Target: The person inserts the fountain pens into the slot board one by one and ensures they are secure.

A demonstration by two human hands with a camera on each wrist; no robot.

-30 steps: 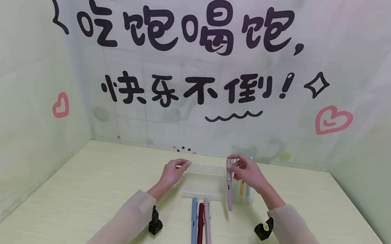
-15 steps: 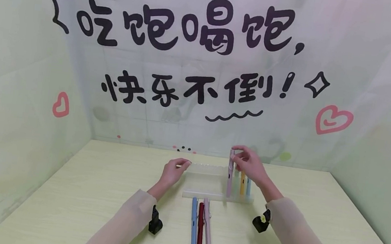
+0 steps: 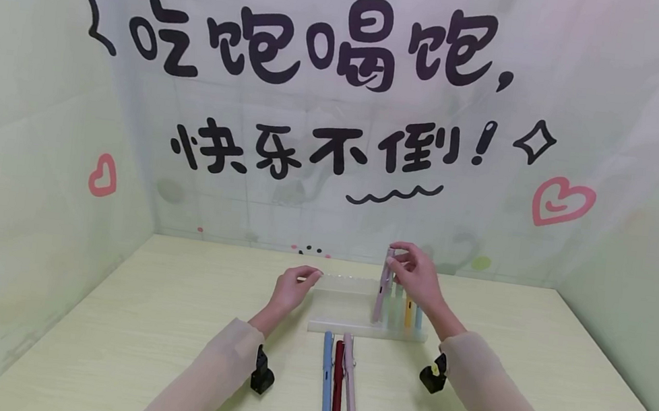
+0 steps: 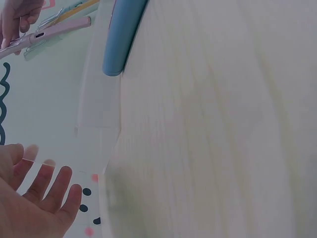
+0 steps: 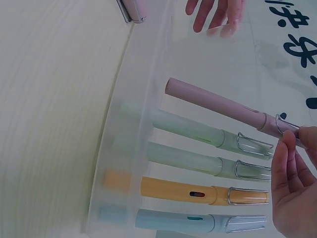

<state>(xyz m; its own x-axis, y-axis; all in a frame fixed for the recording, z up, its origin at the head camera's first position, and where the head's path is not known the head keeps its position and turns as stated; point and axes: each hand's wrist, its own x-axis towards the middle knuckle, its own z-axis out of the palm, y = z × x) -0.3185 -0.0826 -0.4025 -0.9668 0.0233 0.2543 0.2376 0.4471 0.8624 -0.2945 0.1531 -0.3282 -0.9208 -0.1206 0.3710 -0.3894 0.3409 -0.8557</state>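
Note:
My right hand (image 3: 418, 280) pinches a lilac pen (image 5: 213, 103) by its clip end, thumb against fingers. The pen stands nearly upright, lower end just above the base ledge of a frosted clear pen rack (image 3: 340, 329). At the rack's top left corner, my left hand (image 3: 292, 291) pinches the clear panel between thumb and fingers. Standing in the right part of the rack are two pale green pens (image 5: 185, 159), a yellow pen (image 5: 168, 192) and a light blue pen (image 5: 173, 219). Their lower ends show blurred through the frosted ledge.
In front of the rack a blue pen (image 3: 327, 378), a dark red pen (image 3: 337, 389) and another lilac pen (image 3: 350, 384) lie side by side on the pale wooden table (image 3: 169, 323). A printed cloth wall (image 3: 267, 219) rises behind the table.
The right hand has raised the lilac pen from in front of the rack to above its ledge, then shifted its lower end left. The left hand has stayed at the corner.

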